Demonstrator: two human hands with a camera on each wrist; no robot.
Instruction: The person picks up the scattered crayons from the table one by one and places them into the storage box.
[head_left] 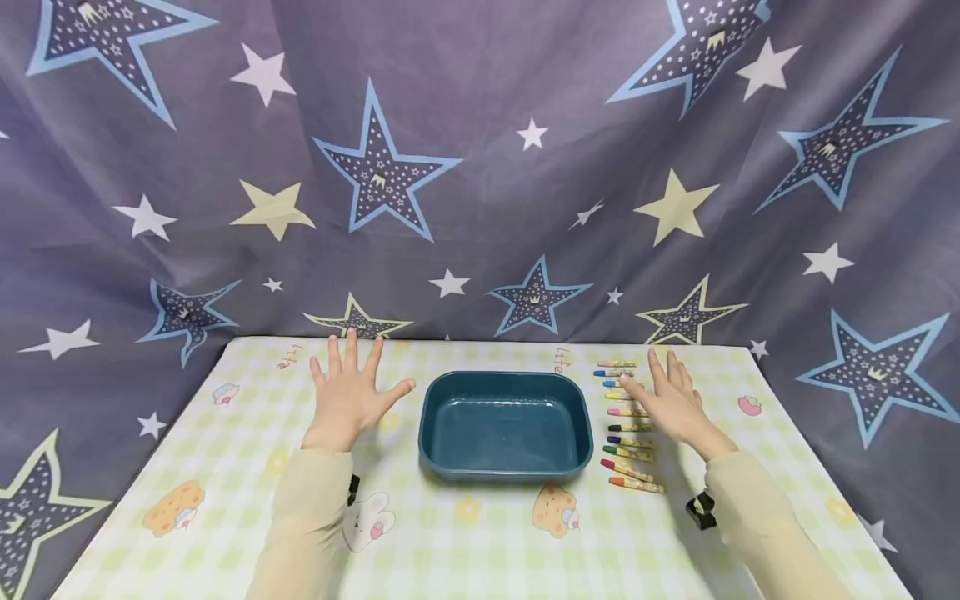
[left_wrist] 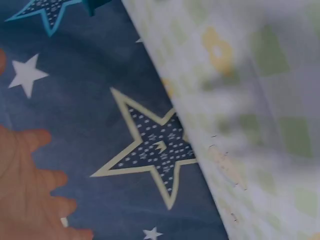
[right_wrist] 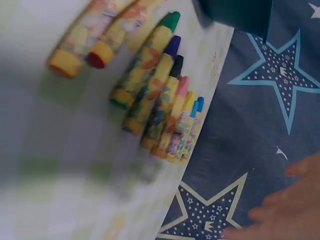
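Several paper-wrapped crayons (head_left: pixel 630 428) lie in a column on the table, right of a dark teal rectangular tray (head_left: pixel 495 477). In the right wrist view, a green-tipped crayon (right_wrist: pixel 146 67) lies among the others. My right hand (head_left: pixel 675 408) hovers over the column's far right side with its fingers extended, and it hides parts of some crayons. To the tray's left, my left hand (head_left: pixel 348 406) is spread wide above the cloth and holds nothing. The left wrist view catches its fingers (left_wrist: pixel 52 177) at the left edge.
A green-checked tablecloth (head_left: pixel 225 450) with cartoon prints covers the table. Behind its far edge hangs a grey-purple curtain (head_left: pixel 480 208) patterned with stars. Dark bands show at both wrists, the right one (head_left: pixel 701 510) more plainly.
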